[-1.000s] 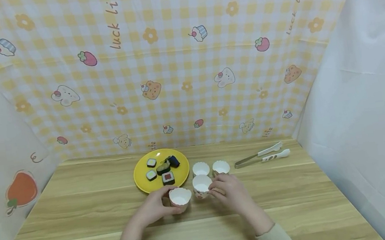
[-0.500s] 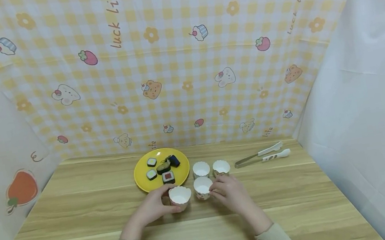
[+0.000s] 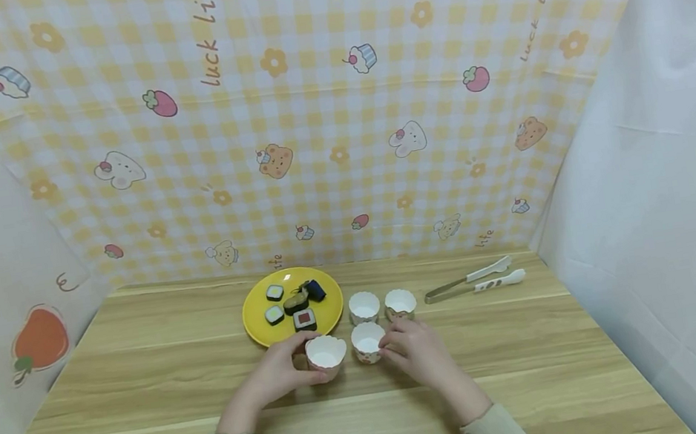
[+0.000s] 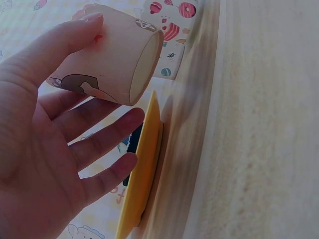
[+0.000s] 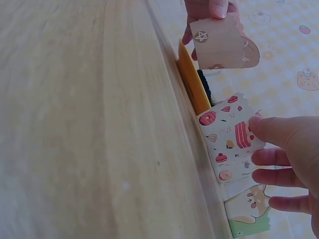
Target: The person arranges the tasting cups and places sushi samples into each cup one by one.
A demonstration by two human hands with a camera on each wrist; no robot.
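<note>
My left hand [image 3: 279, 371] grips a pale pink paper baking cup [image 3: 326, 355] between thumb and fingers. The left wrist view shows this cup [image 4: 107, 57] tilted and clear of the tabletop, with the lower fingers spread apart below it. At the rim of a white paper baking cup [image 3: 368, 343] with red cake prints, my right hand [image 3: 416, 345] pinches with thumb and fingertips. In the right wrist view that printed cup [image 5: 232, 142] stands on the table. Two more paper cups stand behind it, a white one [image 3: 364, 307] and one with a brownish print [image 3: 399, 304].
A yellow plate [image 3: 257, 328] with several toy sushi pieces [image 3: 304, 319] lies behind my left hand. Tongs [image 3: 475, 279] with white handles lie at the back right of the wooden table [image 3: 143, 382]. A checked cloth [image 3: 333, 114] hangs behind.
The red-printed cup has come down slightly toward me, away from the white cup behind it, with my right hand at its rim. My left hand and the pink cup have hardly moved.
</note>
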